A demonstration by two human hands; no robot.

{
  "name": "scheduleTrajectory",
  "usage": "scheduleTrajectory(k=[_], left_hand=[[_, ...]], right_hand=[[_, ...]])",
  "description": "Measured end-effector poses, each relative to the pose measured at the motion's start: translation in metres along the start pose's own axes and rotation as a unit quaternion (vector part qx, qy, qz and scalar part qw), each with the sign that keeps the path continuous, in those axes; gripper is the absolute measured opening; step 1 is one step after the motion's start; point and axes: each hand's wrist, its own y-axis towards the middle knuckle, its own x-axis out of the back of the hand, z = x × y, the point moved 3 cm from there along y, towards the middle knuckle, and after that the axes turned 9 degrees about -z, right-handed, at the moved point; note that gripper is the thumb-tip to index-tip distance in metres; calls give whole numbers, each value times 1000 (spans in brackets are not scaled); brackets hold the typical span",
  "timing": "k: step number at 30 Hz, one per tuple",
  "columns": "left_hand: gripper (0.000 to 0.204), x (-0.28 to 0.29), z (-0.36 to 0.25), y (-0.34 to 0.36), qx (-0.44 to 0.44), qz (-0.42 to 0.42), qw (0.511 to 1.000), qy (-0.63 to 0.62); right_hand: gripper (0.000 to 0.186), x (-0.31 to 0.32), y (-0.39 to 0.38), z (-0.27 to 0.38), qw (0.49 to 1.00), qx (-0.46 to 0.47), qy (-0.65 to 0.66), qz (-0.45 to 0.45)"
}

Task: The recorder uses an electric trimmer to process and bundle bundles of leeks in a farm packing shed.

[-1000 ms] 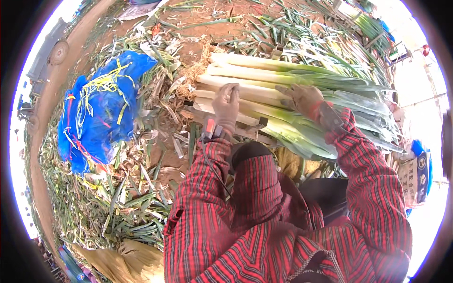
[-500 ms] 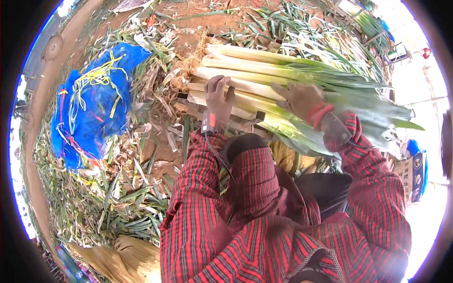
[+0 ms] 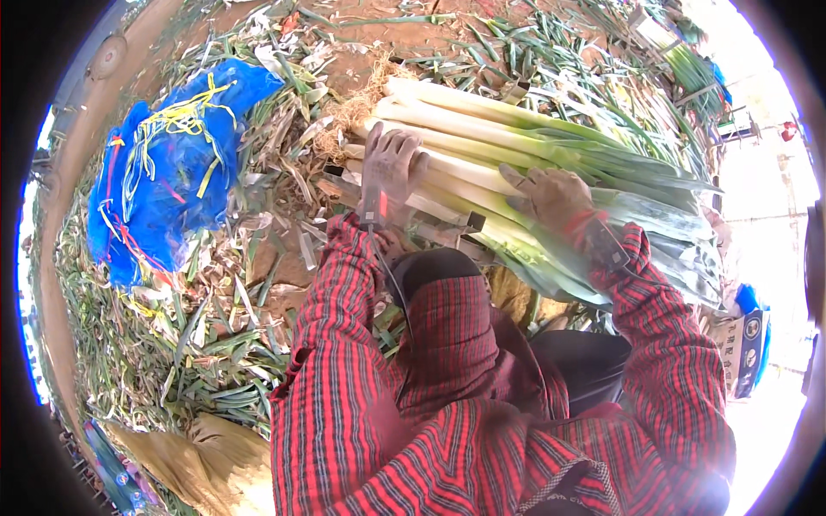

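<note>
A bunch of leeks (image 3: pixel 482 142) lies in front of me, roots to the left and green leaves to the right. My left hand (image 3: pixel 391 163), in a dirty glove, is closed over the white ends near the roots. Where the white turns green, my right hand (image 3: pixel 552 196), also gloved, rests on the leeks with its fingers apart. A metal frame (image 3: pixel 443 232) shows partly under the near leeks. Leek roots (image 3: pixel 348 116) stick out beyond the left hand. The undersides of both hands are hidden.
A blue mesh bag bundle (image 3: pixel 176 176) with yellow and red ties lies to the left. Loose leaves (image 3: pixel 215 370) litter the soil. More leeks (image 3: pixel 688 73) lie in a rack at the far right. A printed cardboard box (image 3: pixel 736 348) stands at the right. Brown sheeting (image 3: pixel 202 460) lies near left.
The leaves beneath my right arm have settled and no longer blur. My left hand has shifted slightly up over the white ends. The view has moved a little.
</note>
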Motion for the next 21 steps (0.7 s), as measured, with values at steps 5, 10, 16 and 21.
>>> scheduleTrajectory(k=[5,10,16,21], left_hand=[[20,-4,7,-6,0,-6,1000,-12],[15,-9,9,-9,27,-46,998,-25],[16,-12,-2,6,44,62,997,34],[29,-44,-67,42,163,164,971,-60]], right_hand=[[45,16,-2,9,999,-12,-31,-33],[40,22,-8,8,989,-3,-46,-140],[42,2,-16,5,996,-56,27,-63],[43,-9,-21,-3,992,-50,65,-99]])
